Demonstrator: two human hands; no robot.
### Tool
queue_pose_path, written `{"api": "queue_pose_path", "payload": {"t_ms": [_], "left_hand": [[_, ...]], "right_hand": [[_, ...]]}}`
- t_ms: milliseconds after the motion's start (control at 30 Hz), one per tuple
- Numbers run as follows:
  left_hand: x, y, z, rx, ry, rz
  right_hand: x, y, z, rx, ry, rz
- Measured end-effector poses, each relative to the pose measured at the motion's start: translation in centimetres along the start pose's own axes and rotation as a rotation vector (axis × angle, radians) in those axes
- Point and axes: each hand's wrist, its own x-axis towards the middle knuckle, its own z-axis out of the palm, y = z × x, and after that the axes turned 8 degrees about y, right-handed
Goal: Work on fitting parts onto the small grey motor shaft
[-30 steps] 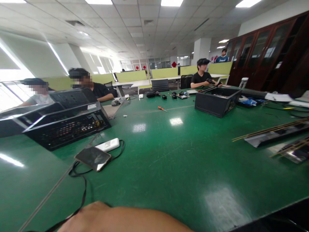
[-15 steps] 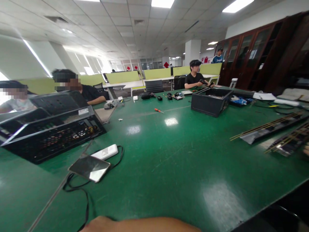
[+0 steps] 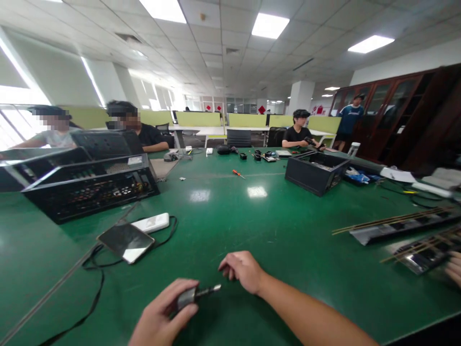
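Gripped in the left hand, between thumb and fingers: a small tool with a gray metal body, held over the near edge of a green table. Points its thin shaft and pale tip toward the right hand, just beyond and to the right, apart from it by a narrow gap. Seen there with fingers loosely curled; impossible to tell whether clasping anything.

Lying to the left, farther from the viewer than the tool: a dark phone, near a slim white device and a looping black cord. Resting well ahead, an orange-handled screwdriver. Standing at left, an opened computer case; toward the far right, another black case. Laid out nearer on the right, metal strips topped with thin rods, close to another person's hand at the edge of view. Seated across the table, a co-worker in a black shirt; standing behind, by wooden cabinets, a person in blue.
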Motion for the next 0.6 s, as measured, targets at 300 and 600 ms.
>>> {"api": "queue_pose_path", "payload": {"t_ms": [300,600], "left_hand": [[7.1,3.0,9.6,-0.27,-0.084,0.071],[7.0,2.2,9.0,-0.273,-0.105,0.12]], "right_hand": [[0.7,1.5,-6.6,0.179,0.068,0.008],[0.9,1.0,-5.6,0.053,-0.034,-0.061]]}}
